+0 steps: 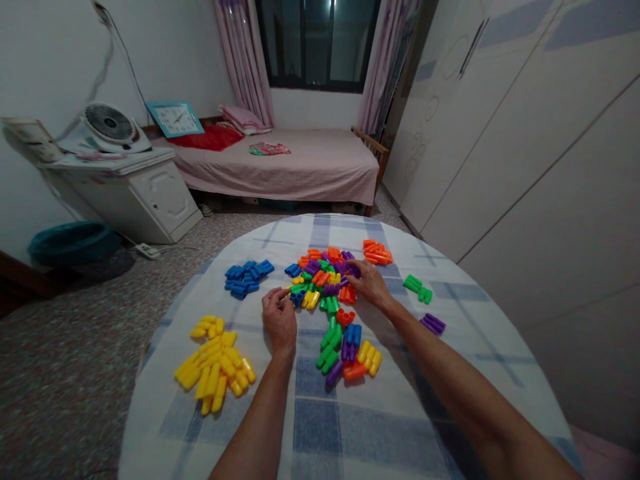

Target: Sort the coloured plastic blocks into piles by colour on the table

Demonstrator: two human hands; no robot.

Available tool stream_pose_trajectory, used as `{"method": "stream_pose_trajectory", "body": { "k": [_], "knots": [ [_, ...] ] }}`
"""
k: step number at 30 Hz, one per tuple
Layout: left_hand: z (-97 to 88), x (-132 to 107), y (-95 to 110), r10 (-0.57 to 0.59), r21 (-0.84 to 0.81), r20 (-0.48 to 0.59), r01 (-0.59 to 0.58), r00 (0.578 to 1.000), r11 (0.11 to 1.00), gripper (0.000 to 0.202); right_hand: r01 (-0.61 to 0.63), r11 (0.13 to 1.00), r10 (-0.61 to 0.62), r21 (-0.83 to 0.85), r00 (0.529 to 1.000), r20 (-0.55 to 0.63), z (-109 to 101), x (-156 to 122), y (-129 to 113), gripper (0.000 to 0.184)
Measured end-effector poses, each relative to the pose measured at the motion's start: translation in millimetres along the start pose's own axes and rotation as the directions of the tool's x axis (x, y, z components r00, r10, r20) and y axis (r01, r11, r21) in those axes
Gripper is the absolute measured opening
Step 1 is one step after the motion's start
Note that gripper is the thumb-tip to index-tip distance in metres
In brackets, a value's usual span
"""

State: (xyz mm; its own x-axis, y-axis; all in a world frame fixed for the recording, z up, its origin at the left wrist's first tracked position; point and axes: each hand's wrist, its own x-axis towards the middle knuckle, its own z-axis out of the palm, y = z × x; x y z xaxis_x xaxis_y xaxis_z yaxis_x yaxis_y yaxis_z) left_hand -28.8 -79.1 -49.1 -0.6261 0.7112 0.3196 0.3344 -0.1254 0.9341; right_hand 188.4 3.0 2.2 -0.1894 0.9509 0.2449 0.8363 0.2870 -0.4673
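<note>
A mixed pile of tube-shaped plastic building pieces (320,280) in several colours lies mid-table. At its right edge is my right hand (369,283), thumb and fingers closed around a purple piece (354,269) that they partly hide. On the pile's left edge rests my left hand (280,319), its fingers curled in beside a dark blue piece (297,299); whether they hold anything is hidden. Yellow pieces (217,363) form a heap left of my left forearm, and blue pieces (247,277) lie beyond it. Between my forearms runs a loose trail of mixed pieces (330,350).
Orange pieces (377,253) sit beyond my right hand; green pieces (418,289) and purple pieces (433,324) lie right of it. A checked cloth (320,427) covers the round table. Around it stand a bed (310,167), a white cabinet (160,193) with a fan (113,127), and a wardrobe (525,153).
</note>
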Motion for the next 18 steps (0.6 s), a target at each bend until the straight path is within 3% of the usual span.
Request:
{"method": "stream_pose_trajectory", "body": {
  "k": [4, 11, 14, 18],
  "knots": [
    [1.1, -0.5, -0.8, -0.017, -0.021, -0.002, 0.017, 1.0, 1.0, 0.022, 0.076, 0.991, -0.059, 0.108, 0.987, -0.151, -28.0, -32.3, 10.6, 0.036],
    [1.5, 1.0, 1.1, 0.001, 0.0, -0.007, -0.001, 1.0, 1.0, 0.021, 0.051, 0.996, -0.067, -0.079, 0.973, -0.222, -80.7, -128.5, 56.9, 0.032],
    [0.8, 0.6, 1.0, -0.004, -0.004, 0.005, 0.004, 1.0, 1.0, 0.019, 0.06, 0.99, -0.086, -0.128, 0.974, -0.209, -82.6, -154.9, 73.9, 0.03],
    [-0.2, -0.3, 0.1, -0.007, -0.009, 0.006, 0.007, 1.0, 1.0, 0.019, 0.058, 0.968, -0.103, -0.244, 0.979, -0.175, -70.0, -169.0, 80.4, 0.03]
  ]
}}
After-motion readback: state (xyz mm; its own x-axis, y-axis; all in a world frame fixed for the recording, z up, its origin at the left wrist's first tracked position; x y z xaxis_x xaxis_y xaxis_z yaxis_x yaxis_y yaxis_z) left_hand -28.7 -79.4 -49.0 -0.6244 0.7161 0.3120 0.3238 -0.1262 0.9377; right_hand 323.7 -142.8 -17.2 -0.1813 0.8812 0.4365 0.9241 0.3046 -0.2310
